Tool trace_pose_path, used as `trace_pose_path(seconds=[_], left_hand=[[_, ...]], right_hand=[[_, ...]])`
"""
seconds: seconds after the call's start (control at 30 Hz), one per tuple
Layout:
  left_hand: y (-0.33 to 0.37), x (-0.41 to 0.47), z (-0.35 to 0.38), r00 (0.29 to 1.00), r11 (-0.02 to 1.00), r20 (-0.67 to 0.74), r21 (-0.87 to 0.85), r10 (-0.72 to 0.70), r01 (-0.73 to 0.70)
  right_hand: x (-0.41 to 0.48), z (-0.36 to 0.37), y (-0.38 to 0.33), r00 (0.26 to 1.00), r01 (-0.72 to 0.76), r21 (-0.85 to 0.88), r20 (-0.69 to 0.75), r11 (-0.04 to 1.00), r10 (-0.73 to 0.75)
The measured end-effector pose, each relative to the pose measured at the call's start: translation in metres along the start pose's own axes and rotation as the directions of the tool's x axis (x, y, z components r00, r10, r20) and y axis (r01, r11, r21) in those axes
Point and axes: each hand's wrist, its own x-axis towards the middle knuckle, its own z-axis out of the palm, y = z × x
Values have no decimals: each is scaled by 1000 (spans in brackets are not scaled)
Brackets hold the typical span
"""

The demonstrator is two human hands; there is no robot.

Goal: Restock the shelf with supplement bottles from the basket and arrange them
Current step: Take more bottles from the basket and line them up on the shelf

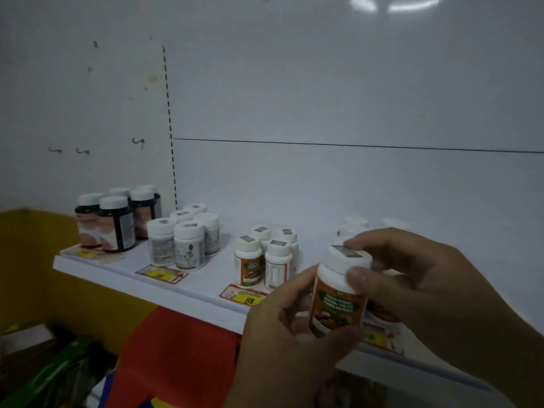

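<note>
A white supplement bottle (338, 293) with an orange and green label is held upright in front of the shelf's front edge. My left hand (282, 343) grips its lower body from the left. My right hand (435, 295) pinches its white cap from the right. On the white shelf (188, 287) stand three groups: dark bottles with white caps (114, 222) at the left, grey-labelled white bottles (185, 240) in the middle, and orange-labelled white bottles (265, 257) just left of my hands. More white bottles (353, 228) show behind my right hand, mostly hidden. The basket is out of sight.
Price tags (160, 273) lie along the shelf's front edge. A white back panel (323, 98) rises behind the shelf, with a slotted upright (169, 125). Below the shelf are yellow and red surfaces (176, 354) and a green package (59, 369) at the lower left.
</note>
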Motion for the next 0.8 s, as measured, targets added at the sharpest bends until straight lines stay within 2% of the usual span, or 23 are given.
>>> trace_pose_path(seconds=[0.1, 0.2, 0.27, 0.33, 0.4, 0.47, 0.53, 0.6, 0.8], left_hand=[[-8, 32, -33, 995, 986, 9, 130, 101, -101], [-25, 66, -70, 991, 972, -27, 201, 132, -124], [-49, 94, -93, 989, 985, -122, 161, 81, -61], [-75, 119, -105, 988, 998, -137, -7, -67, 66], [-97, 138, -106, 974, 972, -51, -92, -220, 215], [-107, 146, -100, 957, 955, 42, -70, -286, 289], [-117, 150, -97, 952, 949, 47, -78, -301, 304], [-118, 153, -95, 946, 936, 49, -137, -319, 323], [-117, 160, -96, 950, 951, 113, -78, -291, 300]], right_hand=[[40, 24, -12, 1000, 16, -252, 2, 968, -16], [91, 37, -17, 982, 116, -288, -110, 951, -153], [137, 44, -12, 954, 140, -371, -198, 918, -225], [184, 52, -1, 954, 94, -473, -209, 876, -215], [223, 62, 17, 988, 6, -585, -124, 811, -96], [246, 71, 35, 996, -55, -665, 12, 745, 84], [257, 80, 50, 948, -105, -683, 150, 722, 280], [260, 88, 59, 867, -151, -685, 255, 712, 429], [254, 99, 70, 780, -190, -686, 329, 703, 532]])
